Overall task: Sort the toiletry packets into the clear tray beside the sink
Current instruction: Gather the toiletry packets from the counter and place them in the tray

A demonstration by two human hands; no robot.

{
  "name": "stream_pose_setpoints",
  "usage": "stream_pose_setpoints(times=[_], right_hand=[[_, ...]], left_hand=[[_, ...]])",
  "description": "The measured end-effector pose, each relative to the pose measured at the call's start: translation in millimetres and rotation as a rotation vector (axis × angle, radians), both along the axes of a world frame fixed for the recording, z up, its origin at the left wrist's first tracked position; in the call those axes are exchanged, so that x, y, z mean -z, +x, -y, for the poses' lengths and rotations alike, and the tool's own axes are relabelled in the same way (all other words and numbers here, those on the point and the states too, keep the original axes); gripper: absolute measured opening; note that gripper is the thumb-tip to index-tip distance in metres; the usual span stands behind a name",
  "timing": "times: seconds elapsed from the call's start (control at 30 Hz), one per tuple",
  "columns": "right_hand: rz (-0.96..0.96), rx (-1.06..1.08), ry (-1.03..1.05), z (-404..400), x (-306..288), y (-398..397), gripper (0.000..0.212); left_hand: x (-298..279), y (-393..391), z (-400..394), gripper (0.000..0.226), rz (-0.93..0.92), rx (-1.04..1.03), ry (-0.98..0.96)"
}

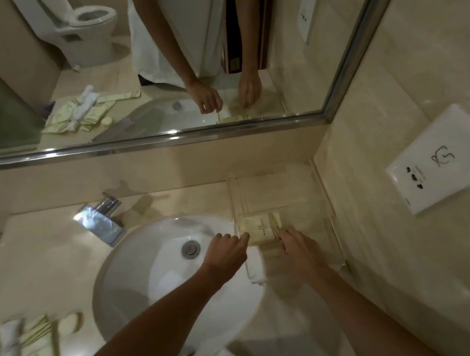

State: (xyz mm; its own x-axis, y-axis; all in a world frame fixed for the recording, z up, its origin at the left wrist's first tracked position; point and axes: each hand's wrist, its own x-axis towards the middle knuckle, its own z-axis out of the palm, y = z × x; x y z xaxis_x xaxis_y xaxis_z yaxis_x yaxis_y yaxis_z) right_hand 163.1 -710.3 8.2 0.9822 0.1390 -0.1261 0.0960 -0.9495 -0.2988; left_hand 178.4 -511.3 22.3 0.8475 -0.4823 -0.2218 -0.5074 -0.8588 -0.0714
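Head view: both hands, left hand and right hand, pinch a pale toiletry packet at the clear tray's near-left edge. A slip there could drop it into the sink; more packets wait at the counter's left edge.

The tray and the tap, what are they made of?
The tray looks like clear hard plastic, maybe acrylic: the counter shows through its walls. The tap looks like polished chromed metal: mirror-bright reflections on it.
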Motion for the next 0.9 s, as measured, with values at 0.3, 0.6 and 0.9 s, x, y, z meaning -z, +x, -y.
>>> stream_pose_setpoints(times=[0.3, 0.6, 0.9], right_hand=[[-0.066, -0.178, -0.143, -72, -41, -12, 0.015], [-0.075, -0.325, -0.160, -183, -62, -39, 0.012], [-0.059, -0.534, -0.178, -305, -72, -68, 0.013]], left_hand=[[-14, -46, -94, 0.028, 0.036, -0.181, -0.105], [-31, -102, -199, 0.029, 0.032, -0.365, -0.070], [-35, -164, -326, 0.028, 0.072, -0.512, -0.159]])
